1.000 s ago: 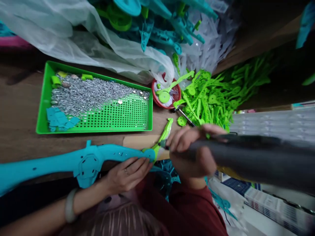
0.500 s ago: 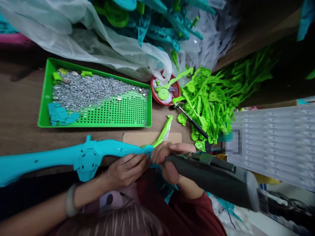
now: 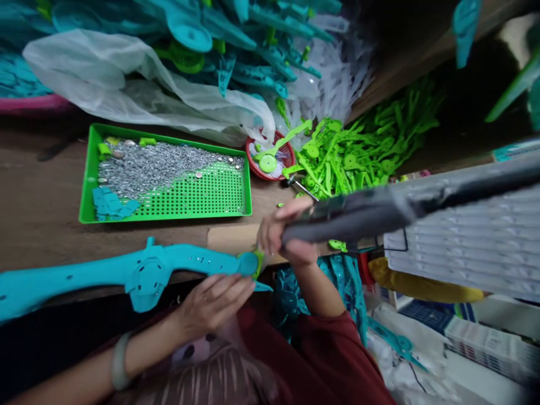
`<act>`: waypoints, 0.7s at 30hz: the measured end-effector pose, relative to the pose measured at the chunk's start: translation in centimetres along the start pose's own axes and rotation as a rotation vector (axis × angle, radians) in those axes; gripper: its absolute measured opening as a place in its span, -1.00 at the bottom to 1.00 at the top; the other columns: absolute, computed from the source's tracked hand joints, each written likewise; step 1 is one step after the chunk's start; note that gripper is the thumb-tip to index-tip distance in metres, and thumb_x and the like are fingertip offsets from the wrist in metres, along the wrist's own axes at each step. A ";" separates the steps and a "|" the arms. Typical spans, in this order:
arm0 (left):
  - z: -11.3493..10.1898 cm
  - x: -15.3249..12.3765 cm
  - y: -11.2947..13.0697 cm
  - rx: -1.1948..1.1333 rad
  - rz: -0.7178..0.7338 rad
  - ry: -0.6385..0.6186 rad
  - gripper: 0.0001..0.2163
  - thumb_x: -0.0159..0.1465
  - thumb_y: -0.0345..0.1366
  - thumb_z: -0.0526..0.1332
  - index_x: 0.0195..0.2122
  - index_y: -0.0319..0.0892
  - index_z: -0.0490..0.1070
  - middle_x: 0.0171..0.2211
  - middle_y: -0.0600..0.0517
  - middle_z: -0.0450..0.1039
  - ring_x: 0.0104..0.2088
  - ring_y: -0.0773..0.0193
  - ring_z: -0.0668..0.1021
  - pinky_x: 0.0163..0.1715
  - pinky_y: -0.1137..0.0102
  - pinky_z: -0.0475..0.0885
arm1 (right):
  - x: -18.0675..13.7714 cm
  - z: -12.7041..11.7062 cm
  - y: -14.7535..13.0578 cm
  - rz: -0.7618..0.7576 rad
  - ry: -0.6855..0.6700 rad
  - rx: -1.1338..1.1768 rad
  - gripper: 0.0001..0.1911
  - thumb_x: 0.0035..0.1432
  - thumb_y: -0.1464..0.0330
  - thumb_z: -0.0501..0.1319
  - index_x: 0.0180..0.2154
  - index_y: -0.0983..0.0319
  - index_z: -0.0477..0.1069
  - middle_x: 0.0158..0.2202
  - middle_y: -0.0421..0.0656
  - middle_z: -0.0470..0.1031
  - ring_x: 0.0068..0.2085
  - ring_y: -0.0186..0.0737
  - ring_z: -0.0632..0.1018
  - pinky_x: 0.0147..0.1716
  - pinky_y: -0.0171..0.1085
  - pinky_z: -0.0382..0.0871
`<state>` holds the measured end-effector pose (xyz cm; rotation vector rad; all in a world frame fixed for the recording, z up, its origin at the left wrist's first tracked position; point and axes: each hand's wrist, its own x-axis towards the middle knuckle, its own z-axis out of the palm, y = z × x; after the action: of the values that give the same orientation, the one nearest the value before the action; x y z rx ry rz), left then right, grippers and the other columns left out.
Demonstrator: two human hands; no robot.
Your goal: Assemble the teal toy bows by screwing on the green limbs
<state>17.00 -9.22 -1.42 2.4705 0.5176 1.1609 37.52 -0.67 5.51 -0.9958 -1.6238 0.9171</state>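
A long turquoise plastic part, shaped like a toy gun, lies across the front of the table. My left hand is closed around its right end, near a round disc. A bright green piece shows behind that disc, partly covered by my hands. In my right hand is a dark grey corded power screwdriver, its rear end pointing right and upward. My fingers hide its tip, so I cannot tell whether it touches the part.
A green perforated tray holds many small screws and several turquoise pieces. Beside it stands a small red basket. Green plastic parts are heaped at the right, with a hammer-like tool near them. White stacked trays stand farther right.
My right hand has lifted slightly, and the screwdriver's rear end has swung upward from the lower right. The turquoise part stays in my left hand. The camera view has shifted a little.
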 end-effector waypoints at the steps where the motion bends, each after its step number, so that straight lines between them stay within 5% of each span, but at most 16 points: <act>1: 0.0 -0.7 1.0 -0.129 -0.086 -0.008 -0.73 0.38 -0.51 0.15 0.02 -0.18 0.52 -0.12 -0.04 0.62 -0.05 0.25 0.57 0.10 0.31 0.39 | 1.1 0.1 0.0 -0.009 0.085 0.085 -0.51 0.23 -0.13 0.08 -0.06 0.09 0.24 -0.64 -0.44 0.24 -0.68 -0.37 0.37 -0.66 -0.34 0.40; 4: 0.3 -1.7 3.3 -0.789 -0.615 -0.138 -0.84 0.39 -0.26 0.22 -0.06 -0.14 0.51 -0.21 -0.06 0.62 -0.20 0.24 0.63 -0.19 0.35 0.54 | 3.3 0.0 -0.2 0.005 0.175 0.119 -0.54 0.24 0.01 0.15 0.02 0.16 0.26 -0.49 -0.31 0.40 -0.49 -0.30 0.52 -0.47 -0.26 0.53; 6: 0.7 -1.0 3.8 -1.196 -1.083 -0.155 -0.70 0.40 -0.06 0.18 -0.04 -0.16 0.50 -0.10 -0.15 0.61 -0.17 0.17 0.66 -0.25 0.32 0.58 | 3.2 -0.8 -0.8 0.007 0.172 -0.062 -0.51 0.24 0.07 0.18 0.09 0.20 0.24 -0.23 -0.14 0.51 -0.22 -0.22 0.59 -0.20 -0.15 0.58; 9: 1.1 1.6 3.6 -1.430 -1.577 0.093 -0.63 0.33 0.05 0.24 -0.03 -0.11 0.52 0.04 -0.12 0.58 0.00 0.09 0.62 -0.11 0.21 0.59 | 0.2 -2.9 -2.4 -0.047 0.043 -0.439 -0.53 0.24 0.25 0.18 0.15 0.24 0.23 0.08 0.04 0.42 0.10 -0.06 0.46 0.09 0.05 0.43; 11: 1.0 3.1 3.3 -1.401 -1.698 0.223 -0.66 0.22 0.00 0.38 -0.09 -0.10 0.56 -0.03 -0.04 0.62 -0.03 0.14 0.62 -0.14 0.26 0.60 | -2.8 -4.3 -3.3 -0.050 -0.297 -0.668 -0.55 0.20 0.35 0.19 0.13 0.25 0.28 0.13 0.06 0.41 0.16 0.04 0.39 0.13 0.13 0.36; 14: 0.5 3.8 3.7 -1.382 -1.756 0.244 -0.65 0.13 -0.09 0.47 -0.10 -0.09 0.58 -0.06 0.01 0.63 -0.11 0.18 0.63 -0.21 0.30 0.61 | -6.9 -5.0 -3.9 -0.011 -0.729 -0.874 -0.52 0.21 0.39 0.22 0.17 0.26 0.30 0.20 0.07 0.38 0.21 0.10 0.35 0.17 0.16 0.28; 21: 0.2 2.7 5.5 -1.192 -1.655 0.271 -0.62 0.02 -0.10 0.54 -0.22 -0.20 0.60 -0.16 -0.03 0.65 -0.11 0.15 0.64 -0.13 0.33 0.58 | -9.6 -4.2 -2.9 -0.296 -0.744 -1.218 -0.64 0.43 0.48 -0.02 0.19 0.30 0.25 0.11 0.06 0.47 0.14 -0.04 0.44 0.10 0.00 0.35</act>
<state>19.66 -12.77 2.78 0.4065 1.1059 0.5966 42.85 -10.21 5.80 -1.1605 -3.0003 -0.0563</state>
